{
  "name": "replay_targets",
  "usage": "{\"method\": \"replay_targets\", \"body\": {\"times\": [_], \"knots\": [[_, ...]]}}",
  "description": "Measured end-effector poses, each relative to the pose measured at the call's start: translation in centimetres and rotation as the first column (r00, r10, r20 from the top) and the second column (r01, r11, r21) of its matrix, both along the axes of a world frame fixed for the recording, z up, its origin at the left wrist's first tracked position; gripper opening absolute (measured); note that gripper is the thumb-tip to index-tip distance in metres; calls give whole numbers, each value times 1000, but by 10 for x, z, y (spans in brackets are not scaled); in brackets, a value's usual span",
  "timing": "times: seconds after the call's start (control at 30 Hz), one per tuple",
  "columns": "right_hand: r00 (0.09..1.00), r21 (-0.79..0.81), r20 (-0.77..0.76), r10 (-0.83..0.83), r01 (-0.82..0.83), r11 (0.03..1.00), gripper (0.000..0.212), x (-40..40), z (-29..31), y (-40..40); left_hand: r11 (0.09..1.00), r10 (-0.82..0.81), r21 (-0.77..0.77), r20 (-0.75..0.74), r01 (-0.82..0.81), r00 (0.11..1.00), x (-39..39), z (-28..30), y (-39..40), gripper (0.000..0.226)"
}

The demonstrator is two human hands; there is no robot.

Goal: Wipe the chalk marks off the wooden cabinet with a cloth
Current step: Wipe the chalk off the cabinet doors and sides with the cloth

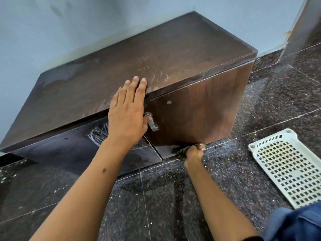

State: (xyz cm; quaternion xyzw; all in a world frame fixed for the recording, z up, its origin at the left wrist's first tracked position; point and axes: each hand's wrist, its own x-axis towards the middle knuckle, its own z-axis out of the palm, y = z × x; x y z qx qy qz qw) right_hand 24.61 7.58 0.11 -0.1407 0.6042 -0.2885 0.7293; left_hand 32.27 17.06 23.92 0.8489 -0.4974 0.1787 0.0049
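Observation:
A low dark-brown wooden cabinet stands against the pale wall. My left hand lies flat over its front top edge, fingers spread on the top, palm covering part of the right door beside a metal handle. White chalk scribbles show on the left door, partly hidden behind my left wrist. Fainter chalk smears mark the top near my fingertips. My right hand is closed on a dark patterned cloth pressed against the bottom edge of the right door, just above the floor.
The floor is dark speckled granite tile dusted with white chalk. A white plastic perforated basket lies on the floor at right. A blue fabric fold fills the lower right corner. A wall corner rises at the upper right.

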Motion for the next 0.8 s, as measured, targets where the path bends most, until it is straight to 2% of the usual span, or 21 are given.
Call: {"method": "replay_targets", "body": {"times": [0.07, 0.17, 0.27, 0.33, 0.43, 0.53, 0.67, 0.8], "knots": [[990, 72, 50, 128, -132, 989, 25, 17, -4, 28, 1000, 3, -4, -3, -3, 1000, 0, 0, 0, 90], [934, 168, 162, 320, -345, 923, 38, 37, -15, 60, 1000, 1, 2, -5, -1, 1000, -1, 1, 1, 90], [899, 218, 234, 369, -419, 882, 37, 30, -17, 49, 1000, -9, 0, -11, 9, 1000, 0, 2, 1, 90], [932, 207, 196, 304, -343, 916, 33, 20, -29, 24, 1000, -9, -2, -21, 9, 1000, 0, 2, 1, 90], [993, 174, 91, 80, -95, 980, 33, 7, -51, -18, 1000, -17, -14, -17, 17, 1000, 1, 1, 1, 89], [999, 68, 33, -35, 33, 997, 35, 5, -23, -22, 1000, -21, -20, -14, 21, 1000, 1, -1, 1, 89], [996, -58, -69, 63, -67, 996, 53, 34, 15, 33, 999, -27, -36, -9, 26, 1000, 1, 0, 2, 89], [976, 70, 71, 206, -210, 975, 46, 42, 28, 67, 999, -36, -18, -10, 35, 999, 0, 1, 2, 89]]}}
